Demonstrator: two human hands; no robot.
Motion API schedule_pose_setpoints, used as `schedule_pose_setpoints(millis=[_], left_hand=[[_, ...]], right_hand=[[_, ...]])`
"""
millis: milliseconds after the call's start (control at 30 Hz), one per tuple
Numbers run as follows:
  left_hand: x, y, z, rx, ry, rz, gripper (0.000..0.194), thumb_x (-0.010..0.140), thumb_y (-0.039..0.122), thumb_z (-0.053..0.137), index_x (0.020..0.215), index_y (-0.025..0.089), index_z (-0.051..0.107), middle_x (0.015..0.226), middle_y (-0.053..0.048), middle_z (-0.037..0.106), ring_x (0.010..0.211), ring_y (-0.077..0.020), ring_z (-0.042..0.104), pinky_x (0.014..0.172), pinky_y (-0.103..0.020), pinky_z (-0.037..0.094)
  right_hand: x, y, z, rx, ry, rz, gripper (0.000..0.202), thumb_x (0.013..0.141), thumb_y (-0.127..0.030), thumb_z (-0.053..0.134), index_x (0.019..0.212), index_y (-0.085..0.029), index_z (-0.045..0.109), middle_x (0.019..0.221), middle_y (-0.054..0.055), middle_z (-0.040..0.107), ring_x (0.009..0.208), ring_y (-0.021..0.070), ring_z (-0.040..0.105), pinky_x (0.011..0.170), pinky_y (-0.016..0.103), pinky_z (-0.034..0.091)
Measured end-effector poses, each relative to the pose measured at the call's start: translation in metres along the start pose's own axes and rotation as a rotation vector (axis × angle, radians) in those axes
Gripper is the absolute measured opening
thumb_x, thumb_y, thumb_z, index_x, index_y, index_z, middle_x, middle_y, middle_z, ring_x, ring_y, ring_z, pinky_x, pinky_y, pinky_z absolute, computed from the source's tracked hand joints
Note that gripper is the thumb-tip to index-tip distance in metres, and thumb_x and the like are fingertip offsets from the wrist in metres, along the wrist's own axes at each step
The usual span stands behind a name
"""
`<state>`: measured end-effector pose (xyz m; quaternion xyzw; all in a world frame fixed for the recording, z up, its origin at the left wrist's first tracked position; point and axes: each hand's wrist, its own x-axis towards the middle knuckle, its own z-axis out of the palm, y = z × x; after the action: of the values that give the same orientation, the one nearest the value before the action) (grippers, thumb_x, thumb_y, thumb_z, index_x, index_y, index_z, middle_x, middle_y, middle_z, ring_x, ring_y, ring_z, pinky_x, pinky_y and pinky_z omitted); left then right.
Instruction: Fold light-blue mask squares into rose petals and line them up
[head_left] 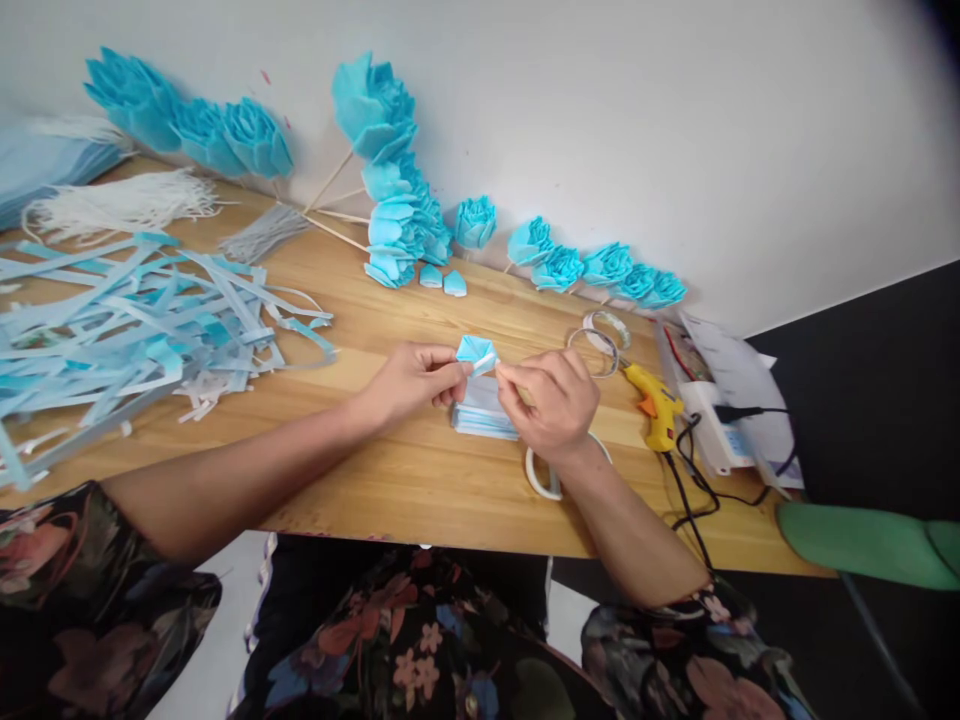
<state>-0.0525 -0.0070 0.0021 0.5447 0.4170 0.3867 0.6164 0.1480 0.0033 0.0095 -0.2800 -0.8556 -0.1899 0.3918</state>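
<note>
A small folded blue piece of mask-like fabric [474, 348] is held up over the table, with a narrow white strip [484, 363] along its lower edge. My left hand [420, 378] pinches the piece at its lower left between thumb and fingers. At the right end of the strip, the thumb and index finger of my right hand [551, 398] are pressed together on it, the other fingers curled in. Below lies a stack of flat pale blue pieces [484, 420], partly covered by my right hand. A white tape roll [541, 478] sits under my right wrist.
Cut blue and white strips [150, 330] heap at left, near white cords [135, 200]. Blue fabric flowers [394, 225] on sticks line the wall. Two small folded pieces [454, 284] lie before them. Rightward are tape rings [604, 340], a yellow glue gun [657, 405] and cables.
</note>
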Motion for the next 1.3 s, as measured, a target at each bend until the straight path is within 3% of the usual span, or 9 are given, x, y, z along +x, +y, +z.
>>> schedule_pose_setpoints(millis=[333, 600, 767, 867, 1033, 1100, 1200, 1300], left_hand=[[-0.002, 0.001, 0.000, 0.037, -0.055, -0.007, 0.034, 0.086, 0.038, 0.059, 0.062, 0.014, 0.061, 0.058, 0.000, 0.057, 0.055, -0.0089, 0.049, 0.056, -0.022, 0.041], [-0.002, 0.001, 0.001, -0.017, -0.068, 0.003, 0.034, 0.087, 0.037, 0.059, 0.061, 0.014, 0.061, 0.059, 0.000, 0.057, 0.056, -0.0094, 0.050, 0.057, -0.022, 0.041], [-0.002, 0.001, 0.000, -0.010, -0.080, -0.003, 0.034, 0.087, 0.037, 0.058, 0.062, 0.014, 0.063, 0.058, 0.000, 0.058, 0.056, -0.0092, 0.050, 0.057, -0.022, 0.040], [-0.001, 0.001, -0.001, -0.002, -0.081, 0.005, 0.035, 0.088, 0.038, 0.057, 0.063, 0.014, 0.063, 0.058, 0.000, 0.058, 0.056, -0.0093, 0.050, 0.057, -0.022, 0.041], [0.000, 0.001, -0.003, 0.027, -0.072, 0.003, 0.034, 0.088, 0.037, 0.058, 0.063, 0.014, 0.062, 0.059, -0.001, 0.059, 0.054, -0.0087, 0.049, 0.056, -0.021, 0.040], [0.000, 0.001, -0.003, 0.044, -0.077, -0.001, 0.034, 0.087, 0.037, 0.058, 0.063, 0.014, 0.061, 0.058, 0.000, 0.058, 0.054, -0.0086, 0.048, 0.056, -0.021, 0.040], [-0.001, 0.002, -0.002, 0.074, -0.084, 0.002, 0.033, 0.085, 0.037, 0.060, 0.061, 0.015, 0.058, 0.057, 0.001, 0.056, 0.053, -0.0084, 0.047, 0.055, -0.021, 0.040], [-0.001, 0.002, -0.002, 0.095, -0.067, 0.011, 0.033, 0.085, 0.037, 0.062, 0.060, 0.015, 0.057, 0.056, 0.001, 0.055, 0.053, -0.0083, 0.048, 0.055, -0.021, 0.040]], right_hand=[[-0.005, 0.002, 0.003, 0.071, -0.077, 0.047, 0.016, 0.086, -0.013, 0.062, 0.092, -0.027, 0.067, 0.075, 0.001, 0.067, 0.068, 0.0171, 0.056, 0.063, 0.033, 0.044], [-0.009, 0.005, 0.007, 0.114, -0.148, 0.076, 0.015, 0.087, -0.017, 0.064, 0.097, -0.027, 0.069, 0.079, 0.001, 0.070, 0.070, 0.0171, 0.059, 0.065, 0.034, 0.045], [-0.006, 0.004, 0.004, 0.258, -0.155, 0.123, 0.015, 0.087, -0.018, 0.061, 0.097, -0.023, 0.070, 0.083, 0.004, 0.070, 0.073, 0.0177, 0.059, 0.067, 0.034, 0.046], [-0.004, 0.003, -0.001, 0.392, -0.175, 0.230, 0.018, 0.089, -0.021, 0.055, 0.099, -0.023, 0.070, 0.083, 0.004, 0.068, 0.075, 0.0181, 0.060, 0.071, 0.036, 0.048], [-0.007, 0.003, -0.003, 0.610, -0.153, 0.657, 0.025, 0.095, -0.029, 0.052, 0.117, -0.025, 0.062, 0.091, 0.002, 0.068, 0.085, 0.0171, 0.064, 0.080, 0.036, 0.052], [-0.008, 0.004, 0.000, 0.779, -0.206, 0.771, 0.031, 0.095, -0.034, 0.054, 0.124, -0.025, 0.057, 0.096, 0.003, 0.069, 0.088, 0.0166, 0.065, 0.079, 0.034, 0.053], [-0.008, 0.005, 0.004, 0.972, -0.328, 0.842, 0.041, 0.091, -0.038, 0.059, 0.129, -0.025, 0.053, 0.090, 0.001, 0.068, 0.081, 0.0152, 0.064, 0.073, 0.031, 0.054], [-0.008, 0.003, 0.006, 0.997, -0.363, 0.858, 0.043, 0.086, -0.035, 0.064, 0.127, -0.025, 0.056, 0.078, -0.003, 0.060, 0.070, 0.0123, 0.058, 0.066, 0.027, 0.050]])
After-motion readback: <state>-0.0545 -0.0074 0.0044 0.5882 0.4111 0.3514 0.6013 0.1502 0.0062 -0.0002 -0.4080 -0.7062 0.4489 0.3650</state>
